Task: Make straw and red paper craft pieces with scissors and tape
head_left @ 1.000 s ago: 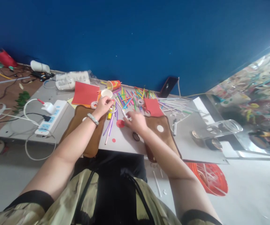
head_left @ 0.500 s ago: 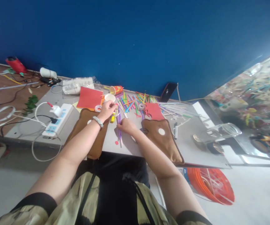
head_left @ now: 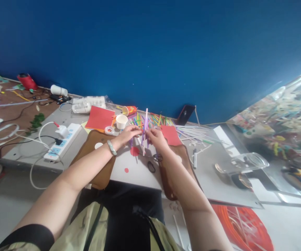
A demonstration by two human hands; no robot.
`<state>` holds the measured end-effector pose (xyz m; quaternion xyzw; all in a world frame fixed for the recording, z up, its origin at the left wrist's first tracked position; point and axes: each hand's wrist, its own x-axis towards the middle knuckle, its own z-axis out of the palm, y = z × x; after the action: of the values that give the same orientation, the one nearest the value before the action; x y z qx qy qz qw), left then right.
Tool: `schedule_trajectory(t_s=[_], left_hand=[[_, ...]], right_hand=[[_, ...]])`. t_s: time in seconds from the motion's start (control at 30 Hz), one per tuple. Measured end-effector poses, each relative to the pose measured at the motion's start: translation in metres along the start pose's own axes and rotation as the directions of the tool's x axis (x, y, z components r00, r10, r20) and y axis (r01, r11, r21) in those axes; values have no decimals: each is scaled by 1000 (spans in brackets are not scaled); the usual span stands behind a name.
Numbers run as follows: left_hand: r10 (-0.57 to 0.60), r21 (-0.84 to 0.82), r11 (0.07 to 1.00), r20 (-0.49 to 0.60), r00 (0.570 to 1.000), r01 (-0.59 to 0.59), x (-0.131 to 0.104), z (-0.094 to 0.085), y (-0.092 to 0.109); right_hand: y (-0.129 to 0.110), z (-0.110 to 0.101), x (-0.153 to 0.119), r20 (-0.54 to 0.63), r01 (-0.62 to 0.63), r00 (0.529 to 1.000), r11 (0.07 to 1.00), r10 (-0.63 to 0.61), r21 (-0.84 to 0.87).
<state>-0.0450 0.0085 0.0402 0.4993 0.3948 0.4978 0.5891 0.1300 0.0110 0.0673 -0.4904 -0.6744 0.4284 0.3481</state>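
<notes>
Upright between my hands are several purple and white straws [head_left: 146, 122]. My right hand [head_left: 156, 136] has its fingers wrapped round them. My left hand [head_left: 129, 135] comes in from the other side, its fingertips pressed together close to the straws; whether they grip a straw is too small to tell. Below the hands lies a red paper piece [head_left: 134, 151] on the grey table [head_left: 132, 174]. Black scissors [head_left: 151, 167] are near my right wrist. A white paper cup [head_left: 121, 121] stands just beyond my left hand, with a tape roll [head_left: 109, 130] beside it.
Brown pads [head_left: 103, 174] lie under both forearms. A power strip [head_left: 64, 143] with cables is at the left. Coloured straws [head_left: 166, 120], red paper [head_left: 171, 135] and a leaning phone [head_left: 185, 114] are at the back. A glass jar [head_left: 247, 163] lies right, above a red bucket [head_left: 244, 226].
The purple straws have been raised off the table and stand upright between my hands. My right hand has moved right and round them; my left hand has moved right and down. The scissors now show.
</notes>
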Motion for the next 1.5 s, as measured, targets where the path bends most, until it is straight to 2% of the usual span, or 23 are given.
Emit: schedule_trajectory(t_s=[0.1, 0.2, 0.33, 0.53, 0.63, 0.83, 1.0, 1.2, 1.3, 1.5], left_hand=[[1, 13, 1000, 18, 1000, -1, 8, 8, 8], [6, 47, 999, -26, 1000, -5, 17, 8, 8], [53, 80, 996, -103, 993, -45, 21, 4, -1], [159, 150, 980, -230, 960, -127, 23, -3, -10], [195, 165, 973, -236, 952, -158, 24, -4, -10], [155, 139, 982, -192, 969, -130, 21, -2, -13], [166, 209, 966, -39, 985, -155, 17, 4, -16], [168, 212, 965, -57, 984, -153, 16, 5, -16], [162, 216, 966, -63, 985, -145, 16, 3, -16], [140, 182, 974, -6, 990, -136, 16, 0, -16]], right_hand=[[12, 12, 12, 73, 24, 997, 995, -31, 100], [23, 20, 19, 101, -12, 995, 981, -7, 192], [31, 22, 18, 77, -41, 997, 967, 22, 251], [36, 23, 10, -15, 28, 1000, 950, -25, 310], [39, 26, 7, -117, 124, 988, 965, -99, 233], [46, 30, 2, -298, 235, 917, 963, -266, -135], [50, 28, 2, -318, 332, 867, 921, -383, -206], [53, 23, 4, -288, 401, 835, 876, -469, -266], [54, 22, 4, -295, 392, 848, 896, -440, -209], [51, 19, 5, -272, 295, 921, 955, -277, 28]])
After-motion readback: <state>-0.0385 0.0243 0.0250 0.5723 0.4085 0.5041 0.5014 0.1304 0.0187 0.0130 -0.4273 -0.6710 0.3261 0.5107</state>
